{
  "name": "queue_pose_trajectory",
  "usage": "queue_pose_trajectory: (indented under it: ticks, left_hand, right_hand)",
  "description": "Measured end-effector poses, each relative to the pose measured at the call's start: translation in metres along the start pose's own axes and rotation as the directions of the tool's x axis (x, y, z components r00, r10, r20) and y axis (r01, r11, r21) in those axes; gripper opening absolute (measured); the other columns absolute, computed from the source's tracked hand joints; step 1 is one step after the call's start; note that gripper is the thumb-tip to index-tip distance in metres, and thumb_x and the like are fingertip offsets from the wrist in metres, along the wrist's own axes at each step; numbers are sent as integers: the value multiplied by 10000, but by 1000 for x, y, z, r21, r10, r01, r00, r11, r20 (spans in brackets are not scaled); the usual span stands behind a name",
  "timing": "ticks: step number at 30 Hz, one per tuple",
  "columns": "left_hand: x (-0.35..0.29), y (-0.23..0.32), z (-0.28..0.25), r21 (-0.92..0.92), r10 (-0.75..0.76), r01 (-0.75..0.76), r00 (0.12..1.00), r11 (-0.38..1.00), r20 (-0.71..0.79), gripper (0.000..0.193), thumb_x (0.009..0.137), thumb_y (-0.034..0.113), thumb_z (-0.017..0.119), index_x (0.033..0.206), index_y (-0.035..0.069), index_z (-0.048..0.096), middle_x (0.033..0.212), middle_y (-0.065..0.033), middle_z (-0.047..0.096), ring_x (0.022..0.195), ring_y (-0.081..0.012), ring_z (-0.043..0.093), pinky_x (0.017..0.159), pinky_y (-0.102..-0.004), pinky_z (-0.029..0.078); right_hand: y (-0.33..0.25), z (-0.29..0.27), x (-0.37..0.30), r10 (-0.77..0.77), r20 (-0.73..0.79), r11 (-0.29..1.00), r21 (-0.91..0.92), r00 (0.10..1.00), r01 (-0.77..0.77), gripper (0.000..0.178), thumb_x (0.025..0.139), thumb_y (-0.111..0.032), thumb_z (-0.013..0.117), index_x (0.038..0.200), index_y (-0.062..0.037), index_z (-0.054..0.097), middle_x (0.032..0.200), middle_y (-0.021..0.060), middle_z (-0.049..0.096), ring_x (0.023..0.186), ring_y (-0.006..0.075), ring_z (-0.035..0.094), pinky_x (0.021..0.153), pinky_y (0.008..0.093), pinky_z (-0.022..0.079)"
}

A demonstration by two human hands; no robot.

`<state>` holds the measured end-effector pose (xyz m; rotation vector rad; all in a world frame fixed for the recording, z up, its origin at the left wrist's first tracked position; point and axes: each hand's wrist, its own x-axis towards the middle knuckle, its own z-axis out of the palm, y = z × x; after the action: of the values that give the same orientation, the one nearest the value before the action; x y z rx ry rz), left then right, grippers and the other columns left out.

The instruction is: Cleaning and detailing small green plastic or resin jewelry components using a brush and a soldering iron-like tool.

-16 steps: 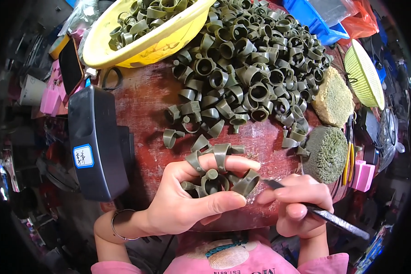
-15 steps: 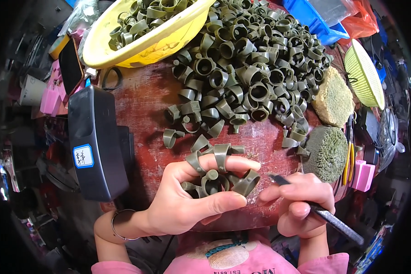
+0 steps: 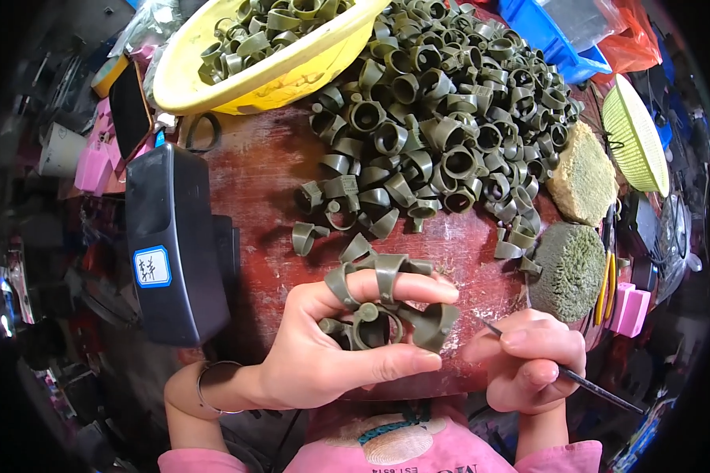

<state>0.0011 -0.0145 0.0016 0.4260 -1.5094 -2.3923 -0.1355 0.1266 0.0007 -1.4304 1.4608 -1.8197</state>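
Olive-green rings are gathered in my left hand (image 3: 315, 347). Some loop around its index finger, several sit inside the curled hand, and one ring (image 3: 435, 326) is pinched at the thumb and index fingertips. My right hand (image 3: 536, 355) grips a slim dark hand tool (image 3: 599, 392) with a pointed tip, its exact kind unclear. That tip is just right of the pinched ring, apart from it. Beyond both hands, a large heap of the same rings (image 3: 450, 134) covers the far part of the red worktable (image 3: 268, 181).
A yellow basin (image 3: 292, 75) of rings stands at the far left, a dark box (image 3: 173, 252) with a label at left. Two rough blocks, one tan (image 3: 582, 177) and one green (image 3: 568, 272), lie at right near a light-green basket (image 3: 637, 138) and a blue tray (image 3: 552, 43).
The slim tool has rolled in my right fingers, now showing a thinner side, its tip slightly lower. The pinched ring has turned more upright. The whole view has shifted slightly.
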Motion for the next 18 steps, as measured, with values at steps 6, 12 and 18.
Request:
queue_pose_trajectory:
  ticks: [6,12,18]
  left_hand:
    - [-5,6,2,57,-18,18,1000,998,0,350,726,11,685,1062,17,588,979,-24,591,842,-65,530,763,-221,425]
    - [2,13,5,58,-131,130,991,990,16,396,622,11,752,994,-19,622,837,-49,583,738,-124,493,699,-262,386]
    - [5,3,1,96,-82,71,989,993,119,384,657,82,745,1004,-25,621,870,-72,588,810,-170,497,762,-289,379]
  right_hand:
    - [1,5,-10,-90,-45,988,-132,995,83,242,867,-238,470,946,-10,483,642,89,607,507,176,587,458,248,468]
    - [-5,9,-5,-78,12,946,-313,997,78,303,897,-341,444,926,-40,415,568,60,598,487,157,598,439,251,488]
    - [2,8,5,56,9,997,-54,998,-56,312,856,-339,540,761,-43,516,546,49,583,455,163,575,421,265,472]
